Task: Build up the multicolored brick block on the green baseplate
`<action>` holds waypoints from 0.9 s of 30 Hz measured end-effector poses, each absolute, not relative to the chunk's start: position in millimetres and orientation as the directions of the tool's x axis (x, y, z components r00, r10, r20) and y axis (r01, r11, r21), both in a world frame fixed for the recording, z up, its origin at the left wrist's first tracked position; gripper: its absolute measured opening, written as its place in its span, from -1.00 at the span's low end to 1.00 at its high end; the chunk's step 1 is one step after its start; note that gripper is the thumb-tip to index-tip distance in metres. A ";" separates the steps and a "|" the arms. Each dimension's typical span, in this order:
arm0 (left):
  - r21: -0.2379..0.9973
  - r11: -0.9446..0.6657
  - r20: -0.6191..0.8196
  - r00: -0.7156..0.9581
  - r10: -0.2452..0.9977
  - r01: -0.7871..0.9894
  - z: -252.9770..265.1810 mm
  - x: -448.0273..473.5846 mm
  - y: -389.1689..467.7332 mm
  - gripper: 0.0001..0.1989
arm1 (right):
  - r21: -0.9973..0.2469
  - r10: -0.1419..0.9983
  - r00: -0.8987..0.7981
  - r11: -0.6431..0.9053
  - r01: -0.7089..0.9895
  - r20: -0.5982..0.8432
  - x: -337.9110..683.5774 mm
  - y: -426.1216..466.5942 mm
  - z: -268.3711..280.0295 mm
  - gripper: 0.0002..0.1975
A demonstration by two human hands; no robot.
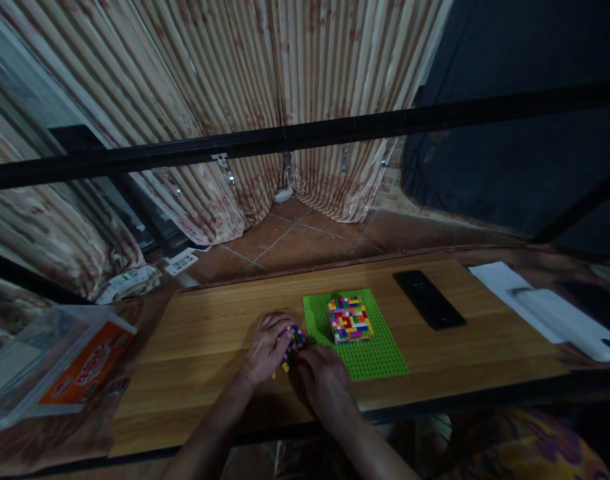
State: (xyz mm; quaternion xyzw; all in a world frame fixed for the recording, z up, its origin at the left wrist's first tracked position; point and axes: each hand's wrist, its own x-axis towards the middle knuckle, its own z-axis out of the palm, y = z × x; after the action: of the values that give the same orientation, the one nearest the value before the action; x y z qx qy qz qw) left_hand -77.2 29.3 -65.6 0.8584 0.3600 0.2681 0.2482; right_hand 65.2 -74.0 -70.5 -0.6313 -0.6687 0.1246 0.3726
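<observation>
My left hand curls around a small cluster of multicoloured toy bricks on the wooden table. My right hand reaches to the same cluster from the right, its fingers bent together at the lower edge; what they pinch is hidden. A stray yellow brick lies just below my left hand. On the green baseplate, to the right of the cluster, stands a block of many coloured bricks. My right hand overlaps the baseplate's lower left edge.
A black phone lies right of the baseplate. Farther right are white paper and a white device. At the left stands a clear plastic box with an orange packet. A dark bar crosses before the curtains.
</observation>
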 end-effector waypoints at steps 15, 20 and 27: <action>0.600 -0.626 0.290 0.593 0.751 0.499 -62.9 -76.1 28.7 -0.72 | -0.496 0.950 0.089 0.075 0.865 0.298 53.9 -62.7 -74.2 -0.89; 0.590 -0.626 0.282 0.596 0.752 0.510 -63.3 -76.2 29.6 -0.73 | -0.529 0.936 0.103 0.097 0.843 0.335 56.8 -64.4 -76.4 -0.86; 0.589 -0.630 0.284 0.599 0.748 0.507 -63.8 -76.5 31.0 -0.74 | -0.501 0.948 0.097 0.071 0.863 0.302 54.7 -63.9 -78.6 -0.89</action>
State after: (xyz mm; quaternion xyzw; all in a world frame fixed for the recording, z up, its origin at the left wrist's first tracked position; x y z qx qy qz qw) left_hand -76.5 31.0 -63.8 0.8639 0.3632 0.2614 0.2309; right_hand 54.7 -63.9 -78.6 -0.6776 -0.6682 0.0719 0.2987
